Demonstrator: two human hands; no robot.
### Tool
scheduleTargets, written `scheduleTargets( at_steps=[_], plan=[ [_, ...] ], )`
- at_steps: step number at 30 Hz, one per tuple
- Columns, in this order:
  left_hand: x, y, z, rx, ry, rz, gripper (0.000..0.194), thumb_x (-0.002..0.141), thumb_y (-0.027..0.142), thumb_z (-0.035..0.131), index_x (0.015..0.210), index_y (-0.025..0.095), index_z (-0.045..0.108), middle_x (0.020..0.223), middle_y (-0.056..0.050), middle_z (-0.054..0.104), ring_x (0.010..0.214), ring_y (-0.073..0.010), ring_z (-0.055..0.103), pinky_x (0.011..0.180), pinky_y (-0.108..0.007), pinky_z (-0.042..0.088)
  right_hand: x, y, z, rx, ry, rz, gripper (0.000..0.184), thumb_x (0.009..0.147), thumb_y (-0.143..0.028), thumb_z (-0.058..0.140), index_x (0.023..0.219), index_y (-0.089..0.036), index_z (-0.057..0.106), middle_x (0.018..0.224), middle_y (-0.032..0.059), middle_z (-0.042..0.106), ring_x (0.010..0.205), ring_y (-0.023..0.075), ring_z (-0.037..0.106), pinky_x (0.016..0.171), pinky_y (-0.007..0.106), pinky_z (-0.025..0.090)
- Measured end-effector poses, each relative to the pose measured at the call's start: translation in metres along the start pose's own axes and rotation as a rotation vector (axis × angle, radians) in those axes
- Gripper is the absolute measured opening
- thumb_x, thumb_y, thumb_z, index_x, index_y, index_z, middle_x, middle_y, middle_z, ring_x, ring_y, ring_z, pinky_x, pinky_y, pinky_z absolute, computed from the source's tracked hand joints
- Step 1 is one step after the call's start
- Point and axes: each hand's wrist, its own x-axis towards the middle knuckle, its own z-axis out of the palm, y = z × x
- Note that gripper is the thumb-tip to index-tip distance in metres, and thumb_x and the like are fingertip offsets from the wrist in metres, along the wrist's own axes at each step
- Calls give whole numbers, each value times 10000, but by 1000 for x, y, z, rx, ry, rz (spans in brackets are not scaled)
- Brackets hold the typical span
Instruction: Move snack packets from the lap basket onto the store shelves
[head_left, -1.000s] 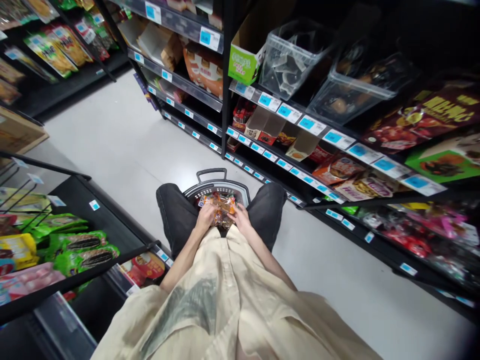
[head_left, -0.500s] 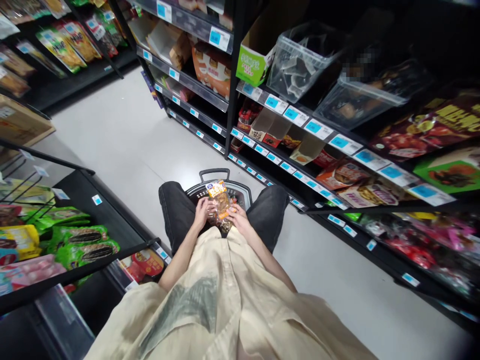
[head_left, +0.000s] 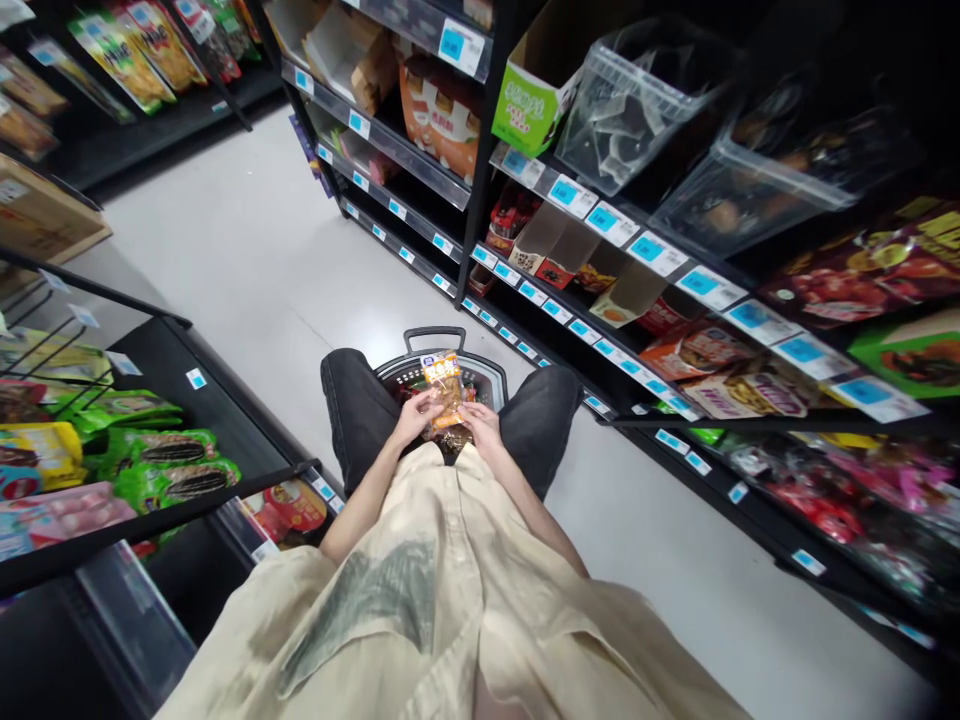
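Between my knees, both hands hold an orange-and-clear snack packet (head_left: pixel 444 388) with brown contents showing. My left hand (head_left: pixel 415 418) pinches its left edge. On the opposite edge, the fingers of my right hand (head_left: pixel 481 424) are closed on it. Beneath the packet stands a dark shopping basket (head_left: pixel 493 372) with a perforated wall and its handle (head_left: pixel 435 333) at the far side. More shiny packaging lies in the basket, partly hidden by the packet and my hands.
A black shelf unit on the right carries clear plastic bins (head_left: pixel 630 110), a green box (head_left: pixel 525 110) and snack bags (head_left: pixel 697 348). At left, a low shelf holds green seed bags (head_left: pixel 176 482). A cardboard box (head_left: pixel 49 215) sits farther back. Pale floor (head_left: pixel 247 240) runs between the shelves.
The view has shifted slightly, so the right shelves appear a little farther right. The packet stays in both hands and sits slightly higher and more upright in view.
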Motion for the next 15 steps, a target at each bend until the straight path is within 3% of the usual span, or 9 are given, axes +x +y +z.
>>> scheduleTargets(
  at_steps=[4, 15],
  plan=[
    [-3, -1, 3, 45, -69, -8, 948, 564, 290, 931, 1403, 111, 529, 1134, -144, 746, 903, -226, 733, 836, -370, 598, 1, 3, -1, -32, 38, -11, 448, 457, -393, 958, 768, -187, 711, 746, 20, 743, 671, 163, 686, 679, 293, 573],
    [-5, 2, 1, 181, -103, 37, 830, 664, 305, 876, 1384, 114, 509, 979, -108, 763, 864, -230, 742, 831, -374, 603, 6, 10, -3, -208, 23, -55, 520, 399, -418, 957, 779, -177, 696, 670, 10, 706, 573, 160, 635, 581, 287, 536]
  ],
)
